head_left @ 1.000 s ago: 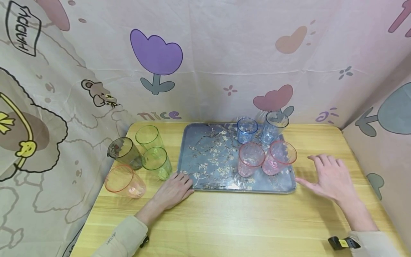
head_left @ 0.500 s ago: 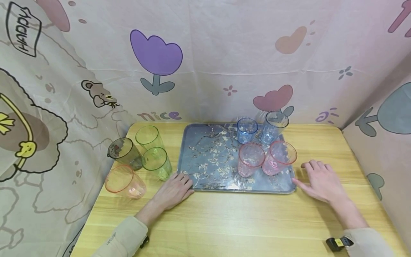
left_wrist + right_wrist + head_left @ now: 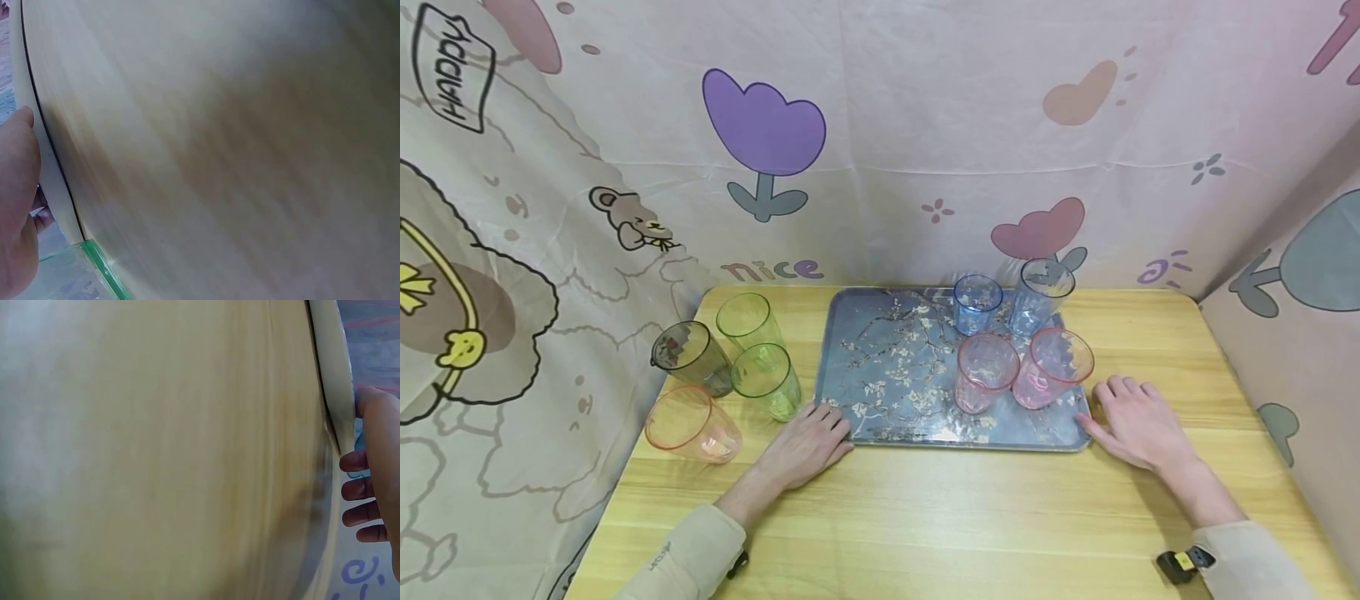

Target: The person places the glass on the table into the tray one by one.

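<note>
A blue-grey tray (image 3: 887, 333) with a blossom-branch print lies on the wooden table. My left hand (image 3: 805, 442) grips its front left corner, thumb at the front edge and fingers at the left side. At the front right corner, the thumb of my right hand (image 3: 1138, 425) meets the rim while the other fingers extend loosely along the right side. On the tray's right half stand two blue tumblers, a short one (image 3: 977, 308) and a taller one (image 3: 1037, 304), behind two pink tumblers (image 3: 985, 375) (image 3: 1048, 371). All four stand upright.
Left of the tray, on the table (image 3: 925, 517), stand two green tumblers (image 3: 767, 383) (image 3: 748, 321), a dark grey pitcher-like glass (image 3: 692, 358) and an orange tumbler (image 3: 692, 425). The nearer green one is close to my left fingers. A printed curtain (image 3: 895, 125) hangs behind.
My right hand has moved left and down, from beside the tray to its front right corner. The left hand, the tray and the tumblers have stayed in place.
</note>
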`<state>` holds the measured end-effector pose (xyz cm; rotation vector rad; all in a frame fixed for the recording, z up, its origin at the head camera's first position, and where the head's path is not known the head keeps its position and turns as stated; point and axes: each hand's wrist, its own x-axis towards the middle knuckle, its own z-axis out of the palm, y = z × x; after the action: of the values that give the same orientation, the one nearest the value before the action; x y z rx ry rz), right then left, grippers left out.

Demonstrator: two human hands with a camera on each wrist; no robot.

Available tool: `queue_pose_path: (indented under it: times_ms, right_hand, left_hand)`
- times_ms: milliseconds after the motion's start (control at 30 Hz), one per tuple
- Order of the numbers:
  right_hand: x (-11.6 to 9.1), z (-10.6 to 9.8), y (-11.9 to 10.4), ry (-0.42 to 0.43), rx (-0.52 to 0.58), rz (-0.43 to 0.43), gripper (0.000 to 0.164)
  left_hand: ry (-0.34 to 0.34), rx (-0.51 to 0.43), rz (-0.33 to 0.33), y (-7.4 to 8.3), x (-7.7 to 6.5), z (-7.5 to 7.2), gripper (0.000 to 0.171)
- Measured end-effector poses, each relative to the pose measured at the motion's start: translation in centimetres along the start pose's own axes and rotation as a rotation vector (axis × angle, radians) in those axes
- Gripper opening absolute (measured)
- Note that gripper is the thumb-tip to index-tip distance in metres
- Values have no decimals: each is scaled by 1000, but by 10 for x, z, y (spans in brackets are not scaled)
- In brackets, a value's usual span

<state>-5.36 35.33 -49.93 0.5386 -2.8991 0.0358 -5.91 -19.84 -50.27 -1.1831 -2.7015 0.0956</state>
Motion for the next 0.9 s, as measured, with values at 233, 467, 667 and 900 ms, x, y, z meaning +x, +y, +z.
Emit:
queue_pose_path:
  times_ms: [233,467,667,900]
  right_hand:
    - [1,5,-5,15,15,-22,31]
    - [1,10,-7,38,11,-49,26]
    - [2,10,-8,56,16,-62,24]
    - [2,10,-9,66,17,-65,25]
  left_hand:
    - [-2,1,-1,0,0,-2,27]
    - [-10,-2,-6,1,0,-3,27]
    - [-31,-22,-26,4,0,-8,30]
    - [-33,-50,-41,8,-2,-21,36]
